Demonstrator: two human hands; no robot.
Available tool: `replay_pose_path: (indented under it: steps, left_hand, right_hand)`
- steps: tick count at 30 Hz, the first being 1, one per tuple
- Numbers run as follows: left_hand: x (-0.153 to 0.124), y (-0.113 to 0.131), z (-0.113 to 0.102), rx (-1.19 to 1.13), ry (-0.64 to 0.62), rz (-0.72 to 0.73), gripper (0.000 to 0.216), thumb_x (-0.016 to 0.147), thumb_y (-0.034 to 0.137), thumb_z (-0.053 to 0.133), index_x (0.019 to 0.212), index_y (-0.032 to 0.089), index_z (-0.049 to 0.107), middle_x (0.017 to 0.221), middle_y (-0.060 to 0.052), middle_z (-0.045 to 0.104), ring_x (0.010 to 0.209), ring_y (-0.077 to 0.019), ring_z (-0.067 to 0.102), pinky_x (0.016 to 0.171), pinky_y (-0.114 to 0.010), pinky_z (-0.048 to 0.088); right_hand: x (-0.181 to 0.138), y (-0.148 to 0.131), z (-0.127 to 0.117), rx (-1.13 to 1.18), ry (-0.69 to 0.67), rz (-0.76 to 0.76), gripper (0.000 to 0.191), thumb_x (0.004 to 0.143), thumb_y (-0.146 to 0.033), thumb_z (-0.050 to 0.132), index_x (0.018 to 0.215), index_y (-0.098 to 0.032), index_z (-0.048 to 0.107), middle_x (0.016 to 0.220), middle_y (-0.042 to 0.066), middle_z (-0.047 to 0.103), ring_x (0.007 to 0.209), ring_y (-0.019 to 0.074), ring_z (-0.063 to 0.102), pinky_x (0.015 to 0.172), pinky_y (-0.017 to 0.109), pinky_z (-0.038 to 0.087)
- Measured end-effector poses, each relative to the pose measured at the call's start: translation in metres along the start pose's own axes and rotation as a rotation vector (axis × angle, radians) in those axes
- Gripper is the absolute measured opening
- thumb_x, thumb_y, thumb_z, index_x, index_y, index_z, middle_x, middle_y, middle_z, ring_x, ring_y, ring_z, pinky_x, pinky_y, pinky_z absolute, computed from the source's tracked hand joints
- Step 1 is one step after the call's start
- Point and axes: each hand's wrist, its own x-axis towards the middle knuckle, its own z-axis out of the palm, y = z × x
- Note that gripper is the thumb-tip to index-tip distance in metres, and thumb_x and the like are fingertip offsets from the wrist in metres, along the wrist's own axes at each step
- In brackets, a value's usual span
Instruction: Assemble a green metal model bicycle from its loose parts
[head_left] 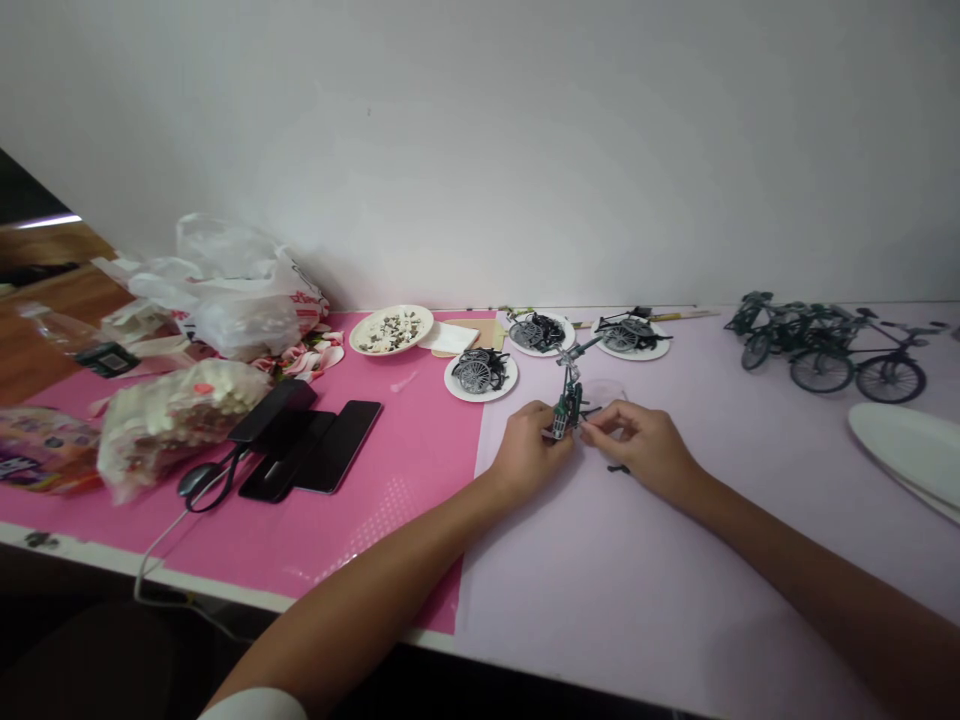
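Note:
Both my hands meet over the pale lilac mat [600, 580] at the table's middle. My left hand [529, 450] is closed around a small dark green model bicycle frame [568, 395], which stands upright with its handlebar end pointing up and away. My right hand [637, 440] pinches at the same frame from the right, fingers pressed together on a small part of it. A tiny dark piece [619, 468] lies on the mat just under my right hand.
Three small white plates [480, 375] [540, 332] [632, 335] hold dark bicycle parts. Finished model bicycles [832, 345] stand at the far right above a large white plate [907, 445]. On the pink mat [360, 500] lie phones [322, 445], scissors [206, 480], bags [225, 290] and a dish [391, 329].

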Motion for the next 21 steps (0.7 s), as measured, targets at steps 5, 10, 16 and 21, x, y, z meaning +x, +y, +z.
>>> replay_pose_path:
  steps: [5, 10, 16, 21]
  left_hand:
    - [-0.002, 0.006, -0.001, 0.017, 0.007, -0.014, 0.013, 0.085, 0.014, 0.065, 0.074, 0.015, 0.070, 0.083, -0.005, 0.061, 0.077, -0.0152, 0.062, 0.066, -0.023, 0.051]
    - [-0.006, 0.009, 0.002, -0.014, 0.044, 0.000, 0.014, 0.088, 0.015, 0.062, 0.076, 0.015, 0.068, 0.087, -0.006, 0.059, 0.080, -0.0151, 0.063, 0.069, -0.023, 0.057]
    - [-0.013, 0.018, 0.006, -0.112, 0.022, 0.039, 0.008, 0.088, 0.017, 0.063, 0.089, 0.016, 0.071, 0.099, -0.009, 0.061, 0.096, -0.0192, 0.067, 0.081, -0.028, 0.064]
    - [-0.015, 0.022, 0.003, -0.148, -0.063, 0.091, 0.043, 0.077, 0.006, 0.062, 0.117, 0.018, 0.070, 0.117, -0.011, 0.061, 0.110, -0.0232, 0.066, 0.092, -0.034, 0.064]
  right_hand:
    - [-0.001, 0.000, 0.000, -0.011, 0.008, -0.015, 0.043, 0.084, -0.062, 0.073, 0.074, -0.021, 0.072, 0.072, 0.007, 0.077, 0.047, 0.0164, 0.063, 0.043, 0.029, 0.053]
    - [-0.001, 0.007, -0.003, -0.103, 0.054, -0.126, 0.038, 0.089, -0.060, 0.071, 0.081, -0.023, 0.077, 0.084, 0.006, 0.081, 0.056, 0.0183, 0.067, 0.054, 0.032, 0.058]
    - [0.000, 0.010, -0.006, -0.102, 0.077, -0.204, 0.027, 0.091, -0.050, 0.071, 0.081, -0.025, 0.076, 0.084, 0.005, 0.080, 0.072, 0.0223, 0.073, 0.063, 0.034, 0.059]
    - [0.003, 0.010, -0.006, -0.037, 0.121, -0.165, 0.025, 0.090, -0.047, 0.073, 0.080, -0.024, 0.073, 0.090, 0.006, 0.080, 0.083, 0.0247, 0.074, 0.065, 0.034, 0.056]
